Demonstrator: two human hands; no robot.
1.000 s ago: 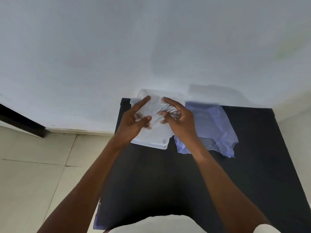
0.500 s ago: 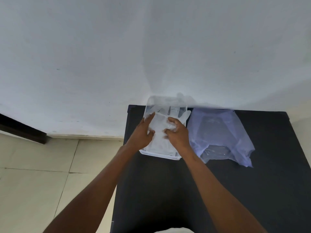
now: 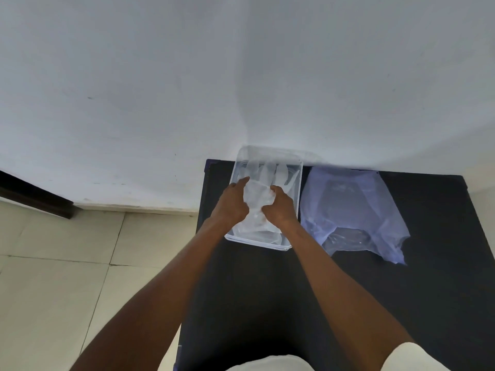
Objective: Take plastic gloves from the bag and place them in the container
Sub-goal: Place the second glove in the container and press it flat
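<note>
At far left a pale tiled floor (image 3: 53,277) meets the white wall (image 3: 160,89), with a dark strip (image 3: 34,195) along its foot. Next comes the black bench (image 3: 267,303), pushed against the wall. At its back left corner sits the clear plastic container (image 3: 296,199), open on top. The left hand (image 3: 232,204) reaches into it, fingers bent down onto the clear plastic gloves (image 3: 261,180) inside; whether it pinches the film or only presses on it cannot be told. The right hand (image 3: 280,207) is just beside it, fingers likewise curled down on the same gloves, its grip equally unclear. The gloves' finger shapes spread toward the container's far wall. Just to the right of the container the bluish translucent bag (image 3: 353,210) lies flat and crumpled on the bench.
</note>
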